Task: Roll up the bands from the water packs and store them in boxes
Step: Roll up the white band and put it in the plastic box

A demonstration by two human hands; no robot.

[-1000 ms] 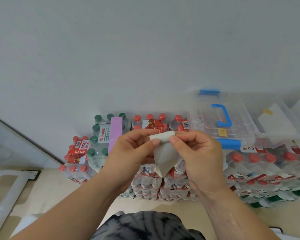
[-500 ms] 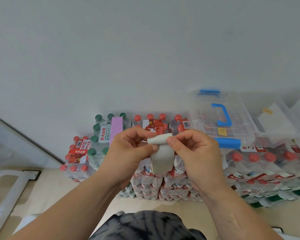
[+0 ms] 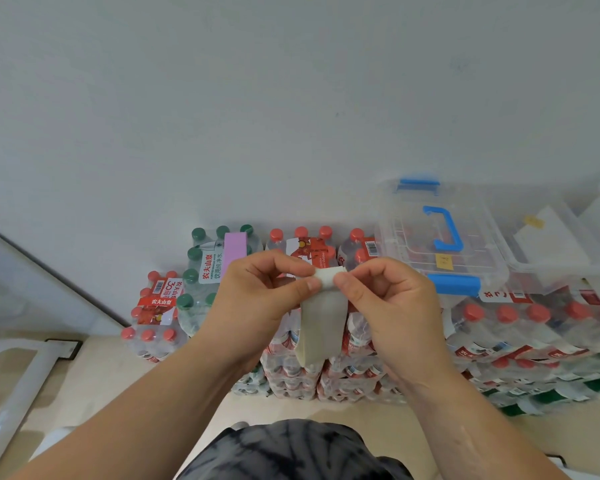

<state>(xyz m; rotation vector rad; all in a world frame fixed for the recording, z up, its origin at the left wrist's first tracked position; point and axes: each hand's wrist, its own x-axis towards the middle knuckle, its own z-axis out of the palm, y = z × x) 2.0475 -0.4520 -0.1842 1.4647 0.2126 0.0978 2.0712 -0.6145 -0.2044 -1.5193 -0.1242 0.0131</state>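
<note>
1. Red-cap pack (image 3: 153, 306): on the floor, leftmost, apart from our hands.
2. Green-cap pack (image 3: 201, 271): just beside it, standing higher. A pink band (image 3: 234, 249) lies across its top, not yet taken off.
3. Left hand (image 3: 257, 299): thumb and forefinger pinch the left end of the roll.
4. Band (image 3: 323, 320): pale and held in the air between both hands. Its top is wound into a small roll and the tail hangs free in front of the stack.
5. Right hand (image 3: 392, 306): it pinches the roll's right end, with the other fingers curled.
6. Box (image 3: 440, 244): clear with a blue handle, lid on, resting on the packs to the right.

Risks, as we judge them: if either pinch slackens, the small coil could spring open. If the free tail twists, we may wind it crooked. With the lid on, we would need a spare hand to open the box, and the roll could loosen meanwhile.
</note>
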